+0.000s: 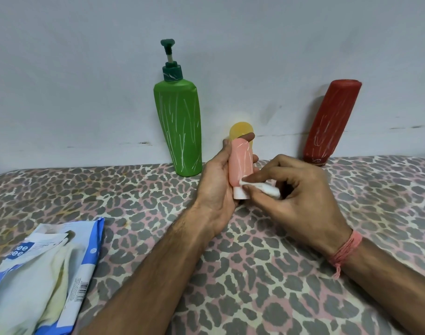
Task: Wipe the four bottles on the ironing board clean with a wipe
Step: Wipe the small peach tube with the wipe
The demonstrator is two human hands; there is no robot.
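My left hand (pixel 217 180) grips a small pink bottle (pixel 241 163) with a white cap at its lower end, held above the ironing board (pixel 255 262). My right hand (pixel 296 197) pinches a white wipe (pixel 262 186) and presses it against the bottle's lower part, next to the cap. Behind the pink bottle, a yellow bottle (pixel 239 131) is mostly hidden. A tall green pump bottle (pixel 180 126) with white scribble marks stands against the wall to the left. A red bottle (pixel 332 122), also marked in white, leans against the wall on the right.
A blue and white pack of wipes (pixel 44 272) lies open at the board's front left. The board has a leopard-print cover. A grey wall (pixel 85 81) runs right behind the bottles. A pink thread band circles my right wrist.
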